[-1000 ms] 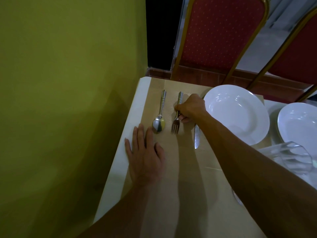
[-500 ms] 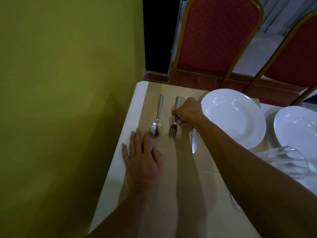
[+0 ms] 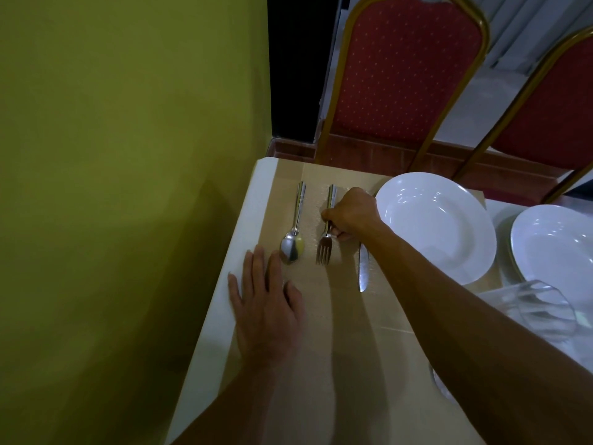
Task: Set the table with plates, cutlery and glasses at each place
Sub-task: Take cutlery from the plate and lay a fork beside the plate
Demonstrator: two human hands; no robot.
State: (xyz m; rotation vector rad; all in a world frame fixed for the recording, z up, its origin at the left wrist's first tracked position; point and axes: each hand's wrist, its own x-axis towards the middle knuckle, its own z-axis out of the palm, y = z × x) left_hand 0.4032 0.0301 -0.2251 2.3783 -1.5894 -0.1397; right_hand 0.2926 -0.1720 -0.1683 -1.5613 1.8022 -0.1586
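Right hand (image 3: 351, 213) fingers pinched around the fork (image 3: 325, 234) handle, fork lying between spoon (image 3: 293, 242) and knife (image 3: 363, 271). Left hand (image 3: 266, 303) flat, fingers spread, holding nothing, near the desk (image 3: 244, 226) edge by the wall. Empty white plate (image 3: 436, 226) just beside the knife; bare desk nearer.

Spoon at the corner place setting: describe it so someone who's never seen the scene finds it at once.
Start at the yellow-green wall and go to the table corner beside it. Three pieces of cutlery lie side by side left of the nearest white plate. The spoon is the one closest to the wall, with a round bowl, unlike the pronged fork under the right hand or the pointed knife.
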